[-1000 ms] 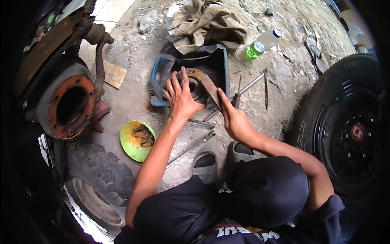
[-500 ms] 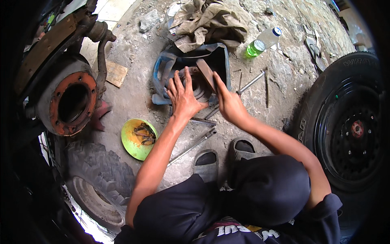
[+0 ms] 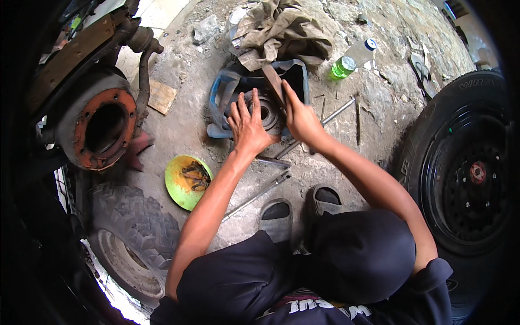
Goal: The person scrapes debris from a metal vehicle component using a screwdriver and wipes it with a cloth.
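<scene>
A round metal hub (image 3: 265,112) with a centre hole rests at the near side of a blue cut-open plastic container (image 3: 216,86). My left hand (image 3: 248,129) holds it, fingers spread over its left side and thumb stretched along the near edge. A flat brown bar, like a wooden brush back, (image 3: 273,84) is in my right hand (image 3: 303,123). It slants across the hub's right side, its far end by the container's back wall. Whether bristles are under it is hidden.
A green bowl (image 3: 171,181) of small metal parts sits left of my left forearm. Metal rods (image 3: 338,111) lie right of the container. Beyond are a brown cloth (image 3: 287,32) and a bottle of green liquid (image 3: 344,66). An axle part (image 3: 127,111) and tires (image 3: 420,157) flank me.
My right hand has pushed the brown bar forward, away from me, along the hub's right side. My left hand keeps its place on the hub. The whole view has shifted slightly.
</scene>
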`<state>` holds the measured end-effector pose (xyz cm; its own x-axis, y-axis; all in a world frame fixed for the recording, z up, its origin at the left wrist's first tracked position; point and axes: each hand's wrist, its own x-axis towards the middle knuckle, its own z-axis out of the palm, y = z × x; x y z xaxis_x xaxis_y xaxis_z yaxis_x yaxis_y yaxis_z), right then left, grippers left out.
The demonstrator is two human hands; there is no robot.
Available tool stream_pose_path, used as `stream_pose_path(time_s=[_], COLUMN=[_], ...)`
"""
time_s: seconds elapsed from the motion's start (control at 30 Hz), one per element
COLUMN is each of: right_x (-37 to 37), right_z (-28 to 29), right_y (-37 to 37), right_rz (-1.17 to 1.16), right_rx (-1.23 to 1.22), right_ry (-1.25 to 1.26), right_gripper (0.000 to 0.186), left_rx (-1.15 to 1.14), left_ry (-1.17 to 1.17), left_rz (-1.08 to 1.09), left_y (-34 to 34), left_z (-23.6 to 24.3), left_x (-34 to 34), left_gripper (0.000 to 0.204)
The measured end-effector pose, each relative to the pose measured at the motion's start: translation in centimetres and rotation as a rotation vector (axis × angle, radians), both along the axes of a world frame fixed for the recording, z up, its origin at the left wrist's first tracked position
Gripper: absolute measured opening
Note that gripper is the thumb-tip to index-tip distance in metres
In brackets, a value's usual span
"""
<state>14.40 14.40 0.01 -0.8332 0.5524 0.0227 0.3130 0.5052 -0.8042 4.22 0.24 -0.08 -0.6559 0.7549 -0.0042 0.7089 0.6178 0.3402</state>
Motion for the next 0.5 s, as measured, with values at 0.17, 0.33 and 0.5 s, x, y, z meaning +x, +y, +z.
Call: stream_pose_path(time_s=[0.17, 0.33, 0.5], right_x=[2.9, 7.1, -0.4], right_z=[0.5, 0.5, -0.4], right_y=[-2.8, -4.7, 0.3], right_rz=[0.049, 0.089, 0.062], right_rx=[-0.042, -0.040, 0.030], right_ry=[-0.028, -0.082, 0.050], right_gripper=[0.065, 0.067, 0.067], left_rx=[0.018, -0.016, 0.003], left_ry=[-0.076, -0.068, -0.046], left_rz=[0.062, 0.039, 0.000], left_y=[-0.9, -1.5, 0.2], left_z=[0.3, 0.0, 0.3], left_x=[-1.7, -1.1, -0.2], left_gripper=[0.146, 0.147, 0.145])
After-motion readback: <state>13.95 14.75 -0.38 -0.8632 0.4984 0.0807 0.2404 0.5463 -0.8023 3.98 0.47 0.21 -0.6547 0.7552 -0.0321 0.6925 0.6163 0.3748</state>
